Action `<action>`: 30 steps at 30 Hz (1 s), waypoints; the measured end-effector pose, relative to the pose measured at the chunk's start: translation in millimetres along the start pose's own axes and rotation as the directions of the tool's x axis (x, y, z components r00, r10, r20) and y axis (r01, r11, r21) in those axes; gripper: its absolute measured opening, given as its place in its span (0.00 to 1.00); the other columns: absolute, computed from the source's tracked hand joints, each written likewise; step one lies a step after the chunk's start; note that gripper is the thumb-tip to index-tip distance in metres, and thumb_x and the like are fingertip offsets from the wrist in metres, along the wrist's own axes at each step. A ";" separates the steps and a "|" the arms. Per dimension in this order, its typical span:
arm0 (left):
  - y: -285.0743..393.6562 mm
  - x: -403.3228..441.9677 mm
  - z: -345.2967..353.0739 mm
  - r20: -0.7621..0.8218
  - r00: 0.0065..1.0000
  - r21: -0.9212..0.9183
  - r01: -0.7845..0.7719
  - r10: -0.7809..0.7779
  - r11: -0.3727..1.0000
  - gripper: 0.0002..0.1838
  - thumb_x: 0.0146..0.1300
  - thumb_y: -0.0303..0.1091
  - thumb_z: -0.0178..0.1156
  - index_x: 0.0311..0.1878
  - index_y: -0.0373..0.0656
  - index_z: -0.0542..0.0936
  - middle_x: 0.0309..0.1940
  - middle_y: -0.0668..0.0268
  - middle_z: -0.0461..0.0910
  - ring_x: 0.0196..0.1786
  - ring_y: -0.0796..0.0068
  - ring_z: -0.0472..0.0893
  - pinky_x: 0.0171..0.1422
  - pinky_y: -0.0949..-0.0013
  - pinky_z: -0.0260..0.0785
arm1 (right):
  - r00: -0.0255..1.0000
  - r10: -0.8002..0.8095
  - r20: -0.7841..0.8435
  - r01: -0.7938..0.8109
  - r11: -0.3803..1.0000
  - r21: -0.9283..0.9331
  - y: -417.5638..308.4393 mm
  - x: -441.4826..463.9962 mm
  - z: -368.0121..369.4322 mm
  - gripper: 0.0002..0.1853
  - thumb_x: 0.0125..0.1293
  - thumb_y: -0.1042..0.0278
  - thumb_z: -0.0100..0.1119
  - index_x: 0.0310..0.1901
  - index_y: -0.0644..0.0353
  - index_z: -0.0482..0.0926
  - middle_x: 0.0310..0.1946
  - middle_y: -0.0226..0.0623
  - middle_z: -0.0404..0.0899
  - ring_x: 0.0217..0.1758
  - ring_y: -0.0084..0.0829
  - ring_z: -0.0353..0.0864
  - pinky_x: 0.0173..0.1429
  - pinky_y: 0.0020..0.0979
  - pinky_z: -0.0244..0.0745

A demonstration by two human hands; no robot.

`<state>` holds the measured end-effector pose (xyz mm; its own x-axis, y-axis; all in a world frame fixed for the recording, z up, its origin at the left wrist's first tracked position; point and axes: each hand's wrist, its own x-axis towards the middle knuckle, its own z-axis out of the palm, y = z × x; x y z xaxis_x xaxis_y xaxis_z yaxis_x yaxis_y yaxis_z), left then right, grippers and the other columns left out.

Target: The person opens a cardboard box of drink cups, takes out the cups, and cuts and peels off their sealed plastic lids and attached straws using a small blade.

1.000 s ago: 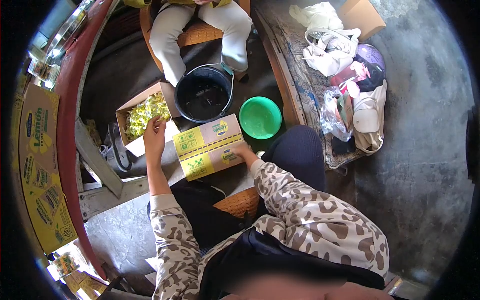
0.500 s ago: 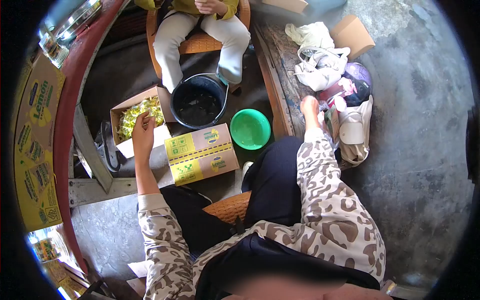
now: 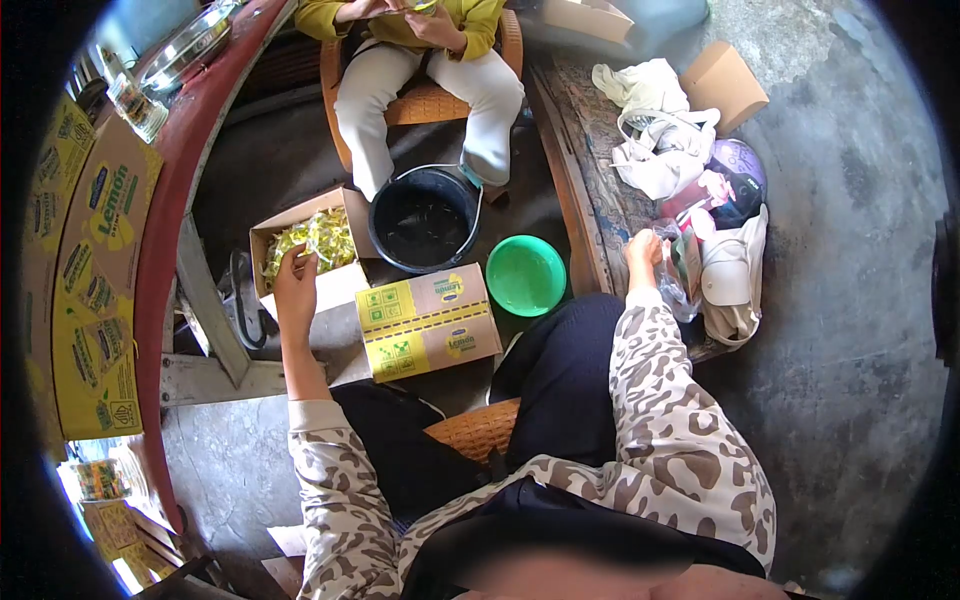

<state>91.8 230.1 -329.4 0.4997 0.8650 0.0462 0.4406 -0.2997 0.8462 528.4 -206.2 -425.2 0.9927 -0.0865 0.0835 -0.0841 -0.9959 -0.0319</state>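
My left hand (image 3: 296, 283) is at the near edge of an open carton (image 3: 312, 293) filled with yellow-green wrapped packets (image 3: 325, 232). Its fingers are bent close together; whether they pinch a packet is too small to tell. Out to the right, my right hand (image 3: 644, 250) is closed beside a clear plastic bag (image 3: 676, 275) on the bench, and what it holds, if anything, is hidden. Between my arms lies a closed yellow and brown lemon carton (image 3: 428, 322). A green basin (image 3: 526, 276) and a black bucket (image 3: 424, 220) stand behind it.
Another person (image 3: 420, 60) sits opposite, both hands around a small item. The bench (image 3: 590, 180) at right carries cloth bags (image 3: 665, 150), a cap (image 3: 728, 275) and a helmet (image 3: 738, 180). A red-edged table (image 3: 190, 150) with lemon cartons (image 3: 105, 290) runs along the left.
My right hand has left the closed carton and moved right to the plastic bag on the bench. My left hand stays by the packets. The view has shifted, showing more of the other person.
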 end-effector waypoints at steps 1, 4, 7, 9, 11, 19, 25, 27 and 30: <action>-2.4 2.6 1.2 -0.003 1.000 0.007 -0.007 0.007 1.000 0.19 0.68 0.38 0.59 0.58 0.38 0.75 0.42 0.59 0.83 0.41 0.71 0.81 0.48 0.68 0.72 | 1.000 0.025 0.007 -0.024 1.000 -0.014 -2.4 1.5 -2.9 0.08 0.58 0.69 0.64 0.39 0.59 0.87 0.43 0.44 0.85 0.49 0.44 0.85 0.51 0.42 0.81; -15.3 10.2 10.6 0.009 1.000 0.027 -0.029 0.029 0.999 0.19 0.68 0.37 0.59 0.58 0.38 0.75 0.42 0.57 0.83 0.41 0.70 0.81 0.48 0.68 0.73 | 0.998 0.047 0.041 -0.047 0.999 -0.010 -6.9 2.5 -13.5 0.09 0.57 0.66 0.66 0.38 0.59 0.87 0.44 0.44 0.85 0.49 0.44 0.85 0.51 0.42 0.81; -1.7 9.1 14.2 0.039 0.999 0.070 -0.027 0.024 0.997 0.20 0.68 0.38 0.59 0.58 0.36 0.75 0.45 0.55 0.83 0.45 0.66 0.83 0.49 0.66 0.74 | 0.999 0.037 0.012 -0.036 0.998 -0.051 -10.0 3.2 -14.2 0.15 0.59 0.57 0.66 0.40 0.59 0.86 0.45 0.47 0.85 0.50 0.45 0.85 0.53 0.43 0.79; 3.9 5.8 13.9 0.036 0.999 0.070 -0.020 0.017 0.997 0.20 0.68 0.38 0.59 0.58 0.36 0.75 0.45 0.55 0.83 0.45 0.66 0.83 0.49 0.66 0.74 | 0.999 0.025 0.038 -0.024 0.999 -0.039 -9.2 7.6 -11.0 0.18 0.59 0.54 0.67 0.43 0.61 0.85 0.46 0.49 0.84 0.51 0.48 0.84 0.53 0.44 0.78; 1.4 5.1 12.4 0.044 0.999 0.063 -0.010 0.007 0.998 0.20 0.68 0.38 0.59 0.59 0.37 0.75 0.44 0.55 0.83 0.44 0.66 0.84 0.49 0.67 0.74 | 0.998 0.061 0.036 -0.060 0.998 -0.010 -13.0 6.8 -15.2 0.16 0.59 0.57 0.66 0.41 0.60 0.86 0.44 0.48 0.85 0.50 0.46 0.85 0.52 0.43 0.79; 13.6 -0.6 9.9 0.030 1.000 0.084 -0.007 0.004 0.996 0.20 0.68 0.38 0.59 0.59 0.38 0.75 0.44 0.56 0.84 0.44 0.66 0.84 0.48 0.66 0.75 | 0.999 -0.021 -0.026 0.019 0.998 -0.059 -8.3 6.6 -16.0 0.13 0.59 0.57 0.65 0.37 0.57 0.87 0.41 0.44 0.86 0.48 0.46 0.85 0.53 0.43 0.77; -0.3 5.0 9.3 -0.004 0.997 0.092 -0.082 0.083 0.992 0.22 0.66 0.39 0.60 0.59 0.37 0.75 0.44 0.54 0.84 0.45 0.65 0.85 0.49 0.65 0.75 | 0.972 -0.135 -0.194 0.141 0.990 0.016 -12.0 8.3 -21.5 0.14 0.63 0.55 0.58 0.40 0.56 0.82 0.43 0.45 0.83 0.50 0.47 0.82 0.53 0.48 0.75; 4.7 2.7 7.9 -0.037 0.997 0.059 -0.060 0.063 0.996 0.21 0.66 0.38 0.60 0.58 0.35 0.75 0.42 0.55 0.84 0.43 0.64 0.85 0.48 0.66 0.75 | 0.941 -0.258 -0.221 0.308 0.922 0.236 -7.6 42.0 11.7 0.14 0.65 0.58 0.52 0.40 0.59 0.81 0.40 0.49 0.83 0.45 0.51 0.82 0.51 0.48 0.75; -9.3 8.9 9.8 -0.060 0.994 0.032 -0.093 0.094 0.995 0.21 0.64 0.38 0.61 0.56 0.35 0.76 0.41 0.54 0.85 0.42 0.61 0.85 0.47 0.63 0.75 | 0.899 -0.404 -0.169 0.421 0.692 0.587 -57.2 8.9 -26.2 0.14 0.65 0.61 0.55 0.41 0.64 0.80 0.35 0.48 0.83 0.41 0.42 0.83 0.49 0.39 0.75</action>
<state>99.4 236.7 -342.1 0.4933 0.8555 0.1578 0.4158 -0.3912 0.8210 539.8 -150.7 -396.5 0.9121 0.3204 0.2559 0.4101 -0.7107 -0.5716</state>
